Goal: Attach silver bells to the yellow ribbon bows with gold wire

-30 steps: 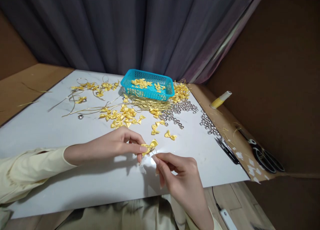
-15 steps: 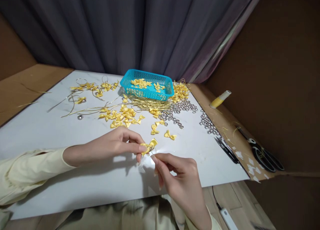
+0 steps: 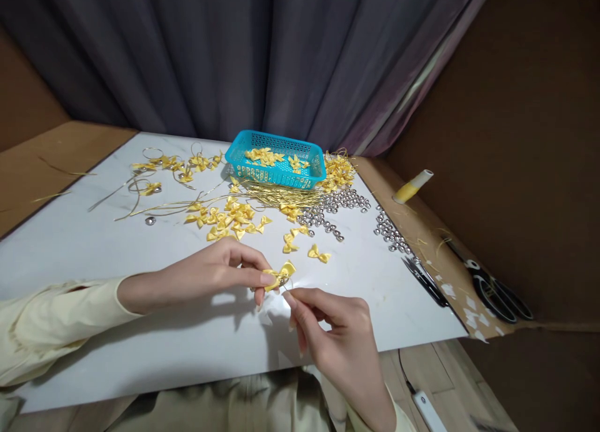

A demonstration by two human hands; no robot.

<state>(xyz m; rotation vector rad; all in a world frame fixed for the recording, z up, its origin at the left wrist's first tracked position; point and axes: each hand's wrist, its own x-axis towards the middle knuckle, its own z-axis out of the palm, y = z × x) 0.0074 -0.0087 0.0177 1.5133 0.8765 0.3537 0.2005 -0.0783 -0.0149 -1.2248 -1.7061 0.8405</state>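
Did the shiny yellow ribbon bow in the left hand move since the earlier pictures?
No, not noticeably. The left hand holds the shiny yellow ribbon bow in the same place relative to the loose yellow bow lying on the white tabletop.

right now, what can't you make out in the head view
Held yellow bow: head view, one end covered by the left hand.
Thin strand: head view, its lower end hidden by the right hand.
Blue basket: head view, front wall hides part of its floor.
Silver pieces: head view, too small and crowded to count reliably.
White device: head view, cut off by the bottom edge.
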